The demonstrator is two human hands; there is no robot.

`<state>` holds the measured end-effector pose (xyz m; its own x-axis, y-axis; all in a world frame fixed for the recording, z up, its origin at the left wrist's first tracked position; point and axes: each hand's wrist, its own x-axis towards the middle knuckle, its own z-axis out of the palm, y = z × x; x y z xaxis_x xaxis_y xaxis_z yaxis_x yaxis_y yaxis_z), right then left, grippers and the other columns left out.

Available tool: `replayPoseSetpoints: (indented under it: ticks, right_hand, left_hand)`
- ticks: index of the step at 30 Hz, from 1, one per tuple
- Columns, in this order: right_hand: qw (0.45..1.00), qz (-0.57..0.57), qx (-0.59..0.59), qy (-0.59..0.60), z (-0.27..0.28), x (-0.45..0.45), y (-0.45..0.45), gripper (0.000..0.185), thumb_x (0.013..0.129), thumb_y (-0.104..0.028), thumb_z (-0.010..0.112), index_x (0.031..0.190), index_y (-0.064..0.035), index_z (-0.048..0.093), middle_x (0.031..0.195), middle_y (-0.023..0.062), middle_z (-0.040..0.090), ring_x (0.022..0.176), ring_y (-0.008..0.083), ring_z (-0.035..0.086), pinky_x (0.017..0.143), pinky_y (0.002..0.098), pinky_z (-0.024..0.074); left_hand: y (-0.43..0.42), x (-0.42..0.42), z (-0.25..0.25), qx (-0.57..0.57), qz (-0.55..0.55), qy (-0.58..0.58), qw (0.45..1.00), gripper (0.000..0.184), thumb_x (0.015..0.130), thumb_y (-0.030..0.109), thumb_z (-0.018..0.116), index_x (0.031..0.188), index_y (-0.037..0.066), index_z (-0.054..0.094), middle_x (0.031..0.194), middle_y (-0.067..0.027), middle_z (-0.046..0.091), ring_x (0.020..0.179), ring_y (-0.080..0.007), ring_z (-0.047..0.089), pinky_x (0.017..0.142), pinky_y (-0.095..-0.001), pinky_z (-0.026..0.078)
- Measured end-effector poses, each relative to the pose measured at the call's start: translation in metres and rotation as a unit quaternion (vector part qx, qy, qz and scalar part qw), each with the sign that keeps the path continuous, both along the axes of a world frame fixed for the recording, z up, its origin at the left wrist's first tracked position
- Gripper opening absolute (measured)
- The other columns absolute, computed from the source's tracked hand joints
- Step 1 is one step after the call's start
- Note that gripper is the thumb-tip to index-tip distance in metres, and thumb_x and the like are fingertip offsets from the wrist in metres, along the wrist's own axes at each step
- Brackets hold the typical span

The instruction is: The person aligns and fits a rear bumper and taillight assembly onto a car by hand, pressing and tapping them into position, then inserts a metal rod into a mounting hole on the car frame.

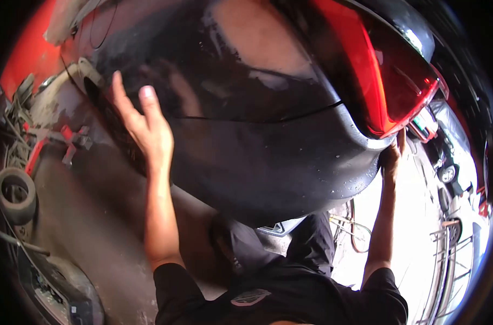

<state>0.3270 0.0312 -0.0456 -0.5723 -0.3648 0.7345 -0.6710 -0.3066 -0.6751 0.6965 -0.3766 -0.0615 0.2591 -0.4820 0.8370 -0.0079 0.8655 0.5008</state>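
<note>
A dark car bumper (273, 162) spans the middle of the view, with water drops on its right part. Above it, across a thin seam, is a dark body panel with a dull tan patch (262, 40). A red tail light (384, 103) sits at the upper right. My left hand (151, 127) is raised by the bumper's left end, fingers spread and nothing in it; whether it touches the panel I cannot tell. My right hand (392, 154) is at the bumper's right corner, just below the tail light. Its fingers are mostly hidden there.
At the left lie a tyre (16, 196), a red metal piece (37, 154) and a dark car part (54, 290). A hose (360, 235) lies on the brightly lit ground at the right. Beyond it stands a parked car (449, 157).
</note>
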Motion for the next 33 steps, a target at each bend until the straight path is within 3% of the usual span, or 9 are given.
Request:
replayPoseSetpoints:
  ticks: [3,5,8,18,22,23,24,29,33]
  right_hand:
    - [0.998,-0.028,0.022,0.044,0.010,0.016,-0.007,0.086,0.092,-0.039,0.076,0.156,0.0017,0.036,0.152,0.0186,0.049,0.139,0.0280,0.048,0.116,0.0393,0.0351]
    - [0.998,-0.033,0.023,0.042,0.020,0.032,-0.012,0.089,0.091,-0.041,0.076,0.156,0.0023,0.036,0.153,0.0189,0.049,0.140,0.0283,0.047,0.117,0.0389,0.0328]
    - [1.000,-0.016,-0.009,0.016,0.022,0.044,-0.020,0.095,0.087,-0.045,0.078,0.156,0.0050,0.035,0.151,0.0195,0.051,0.139,0.0289,0.047,0.116,0.0392,0.0344]
    - [0.994,-0.085,0.060,0.022,0.029,0.045,-0.013,0.108,0.081,-0.061,0.076,0.158,0.0015,0.035,0.158,0.0205,0.044,0.146,0.0316,0.041,0.121,0.0447,0.0263]
    - [0.998,-0.064,0.000,-0.008,0.027,0.045,-0.022,0.107,0.077,-0.057,0.082,0.155,0.0012,0.039,0.141,0.0195,0.059,0.126,0.0306,0.058,0.105,0.0406,0.0451]
    - [0.998,-0.068,0.003,-0.012,0.026,0.044,-0.022,0.108,0.076,-0.057,0.083,0.155,0.0014,0.039,0.140,0.0202,0.059,0.126,0.0306,0.058,0.105,0.0408,0.0452]
    - [0.997,-0.072,0.009,-0.019,0.024,0.044,-0.019,0.109,0.075,-0.058,0.083,0.155,0.0016,0.039,0.140,0.0209,0.059,0.126,0.0307,0.058,0.105,0.0409,0.0453]
    - [0.993,-0.104,0.039,0.031,0.037,0.063,-0.014,0.107,0.075,-0.056,0.086,0.153,0.0019,0.042,0.142,0.0244,0.056,0.135,0.0334,0.053,0.113,0.0419,0.0391]
    - [0.987,-0.125,0.023,0.102,0.033,0.056,-0.015,0.109,0.073,-0.056,0.087,0.151,0.0051,0.042,0.139,0.0261,0.057,0.134,0.0368,0.053,0.113,0.0431,0.0394]
  left_hand:
    - [0.064,-0.012,0.035,-0.180,-0.025,-0.070,0.981,0.056,0.100,0.022,0.065,0.146,-0.005,0.049,0.154,-0.0211,0.047,0.147,-0.0399,0.037,0.123,-0.0514,0.024]
    - [0.095,-0.019,0.047,-0.262,-0.085,-0.104,0.956,0.071,0.092,0.035,0.075,0.146,-0.004,0.050,0.154,-0.0262,0.044,0.148,-0.0451,0.033,0.124,-0.0577,0.019]
    - [0.132,-0.048,0.056,-0.185,-0.076,-0.238,0.950,0.106,0.080,0.060,0.080,0.155,-0.002,0.038,0.162,-0.0261,0.031,0.151,-0.0504,0.021,0.120,-0.0641,0.015]
    - [0.138,-0.050,0.062,-0.200,-0.154,-0.133,0.958,0.097,0.081,0.040,0.087,0.153,-0.004,0.038,0.161,-0.0251,0.033,0.149,-0.0407,0.031,0.122,-0.0496,0.026]
    - [0.146,-0.053,0.067,-0.201,-0.153,-0.160,0.954,0.098,0.083,0.039,0.086,0.155,-0.003,0.035,0.164,-0.0230,0.029,0.153,-0.0365,0.027,0.123,-0.0476,0.022]
    - [0.145,-0.058,0.066,-0.182,-0.171,-0.133,0.959,0.098,0.084,0.051,0.081,0.155,-0.001,0.037,0.162,-0.0266,0.030,0.152,-0.0437,0.025,0.122,-0.0542,0.019]
    - [0.151,-0.051,0.068,-0.172,-0.191,-0.147,0.955,0.099,0.083,0.036,0.086,0.156,-0.003,0.033,0.165,-0.0211,0.027,0.154,-0.0336,0.024,0.125,-0.0464,0.018]
    - [0.173,-0.053,0.060,-0.162,-0.151,-0.124,0.967,0.079,0.095,0.015,0.071,0.157,-0.005,0.026,0.164,-0.0212,0.028,0.155,-0.0373,0.023,0.126,-0.0504,0.015]
    - [0.204,-0.043,0.099,-0.263,-0.027,-0.083,0.961,0.082,0.103,0.046,0.054,0.155,-0.007,0.019,0.161,-0.0252,0.030,0.151,-0.0361,0.030,0.123,-0.0494,0.022]
